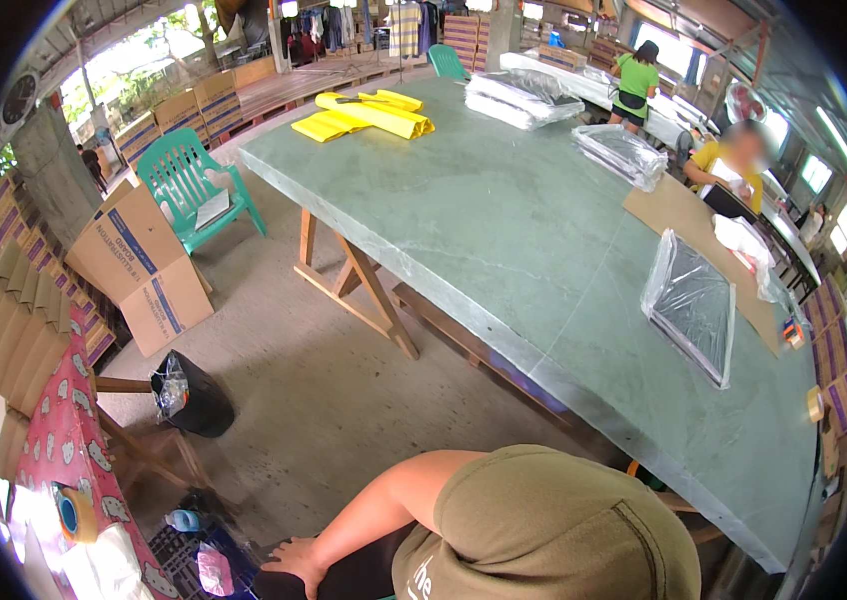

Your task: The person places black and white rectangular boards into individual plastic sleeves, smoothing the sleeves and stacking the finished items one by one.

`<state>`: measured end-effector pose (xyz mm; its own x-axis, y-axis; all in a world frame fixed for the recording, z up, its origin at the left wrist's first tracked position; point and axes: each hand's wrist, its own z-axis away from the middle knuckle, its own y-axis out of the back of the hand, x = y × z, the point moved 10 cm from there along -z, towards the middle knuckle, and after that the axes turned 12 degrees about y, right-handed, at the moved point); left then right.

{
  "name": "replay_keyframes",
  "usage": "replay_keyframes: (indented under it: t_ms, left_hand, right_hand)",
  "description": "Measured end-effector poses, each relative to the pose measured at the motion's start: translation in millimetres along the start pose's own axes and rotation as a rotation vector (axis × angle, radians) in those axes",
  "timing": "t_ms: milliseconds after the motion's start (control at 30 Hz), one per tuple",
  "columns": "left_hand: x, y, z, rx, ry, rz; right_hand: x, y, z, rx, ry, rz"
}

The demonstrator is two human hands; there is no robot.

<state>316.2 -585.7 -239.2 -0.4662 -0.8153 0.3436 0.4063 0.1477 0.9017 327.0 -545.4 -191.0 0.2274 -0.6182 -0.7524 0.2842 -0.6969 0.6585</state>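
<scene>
My right arm comes out of an olive short sleeve at the bottom of the view. At its end, my right hand (297, 562) lies palm down on my dark-trousered leg (369, 565), fingers a little apart and nothing held. My left hand is out of view. Close to the right hand, on the floor side, are a pink-and-white packet (215, 570) and a light blue item (183, 520) on a dark openwork surface. Past my shoulder stretches a large grey-green table (504, 210). A plastic-wrapped flat stack (689, 310) lies near its right side.
Yellow folded sheets (369, 115) and more wrapped stacks (521, 98) lie on the table. A black bin (192, 393), an opened carton (149, 260) and a green chair (189, 190) stand left. Tape rolls (76, 514) rest on a pink-covered surface. Two people (636, 80) are beyond the table.
</scene>
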Motion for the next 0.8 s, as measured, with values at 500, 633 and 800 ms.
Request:
replay_keyframes:
  t_ms: [500, 633, 800]
  left_hand:
    - [-45, 17, 34, 0.079, 0.014, 0.039]
    - [-56, 19, 49, 0.104, 0.019, 0.053]
    - [-106, 36, 65, 0.178, 0.112, 0.077]
  right_hand:
    - [-33, -18, -6, -0.035, -0.047, 0.195]
    - [-43, -25, -1, -0.026, -0.060, 0.274]
    - [-74, -41, -24, -0.065, 0.089, 0.355]
